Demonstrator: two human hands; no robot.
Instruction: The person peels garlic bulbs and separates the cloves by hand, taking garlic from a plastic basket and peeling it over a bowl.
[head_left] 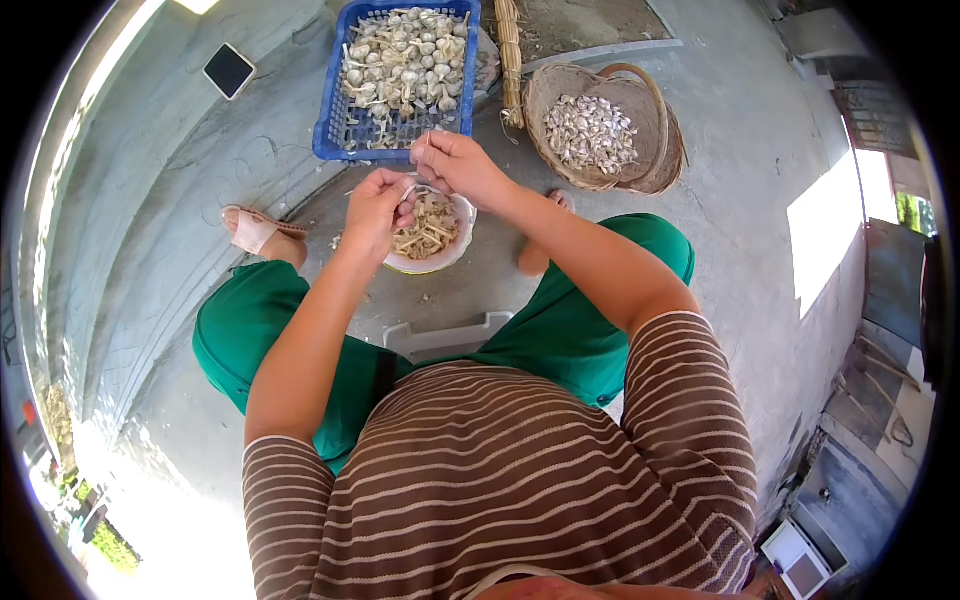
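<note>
My left hand (380, 207) is closed in a pinch around a small pale piece of garlic (409, 190), partly hidden by the fingers. Close beside it, a little higher and to the right, my right hand (460, 168) has its thumb and fingers pressed together; what sits in that pinch is too small to name. Both hands hover over the edge of a white bowl (466, 236) heaped with dry garlic stems and skins (425, 232). Just beyond them stands a blue plastic crate (328, 108) of whole garlic bulbs (405, 60).
Right of the crate, a handled wicker basket (660, 165) holds loose garlic cloves (590, 132). A straw bundle (509, 55) lies between them. On the left, a dark-screened phone (230, 71) rests on the grey concrete step (180, 130). My sandalled foot (262, 234) is beside the bowl.
</note>
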